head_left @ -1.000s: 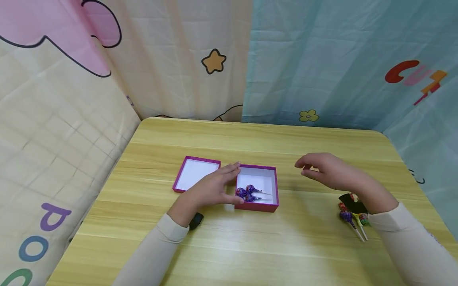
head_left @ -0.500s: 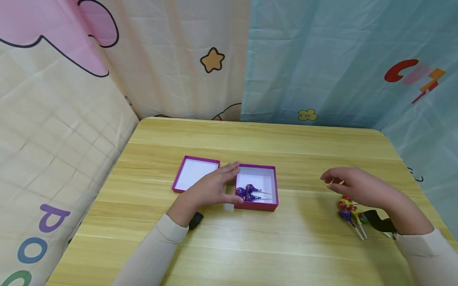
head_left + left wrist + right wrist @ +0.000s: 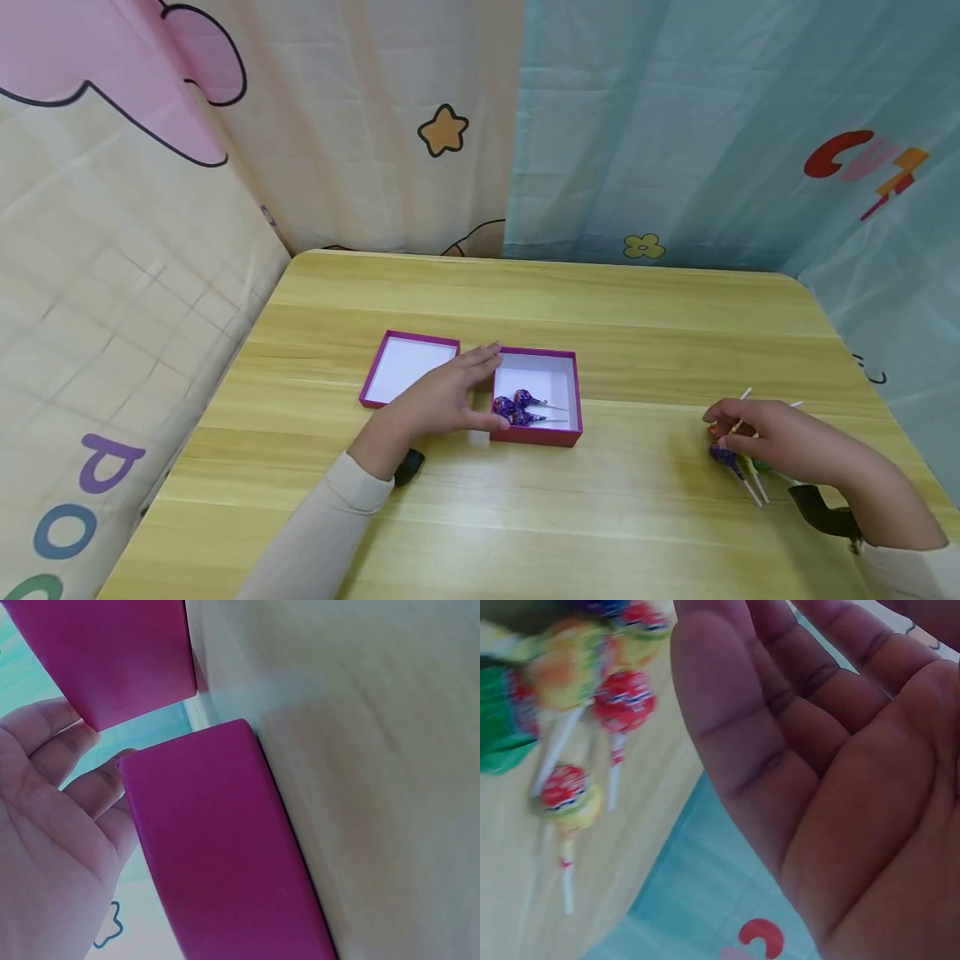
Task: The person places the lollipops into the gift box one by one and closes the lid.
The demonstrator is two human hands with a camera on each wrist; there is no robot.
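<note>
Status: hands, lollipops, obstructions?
Left hand against box; right hand over loose lollipops. Three purple lollipops in box. Lid left of box, likely not in the way.

head view bright, soft glare on table (image 3: 525, 517); wrist views hazy, lollipops (image 3: 568, 664) blurred.

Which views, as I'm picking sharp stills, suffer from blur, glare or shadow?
Head: mostly clear, with pale glare on the table and a soft shadow about the right hand; left wrist: the table's wood grain blurred, cool tint; right wrist: lollipops blurred, whether from motion or focus I can't tell.
</note>
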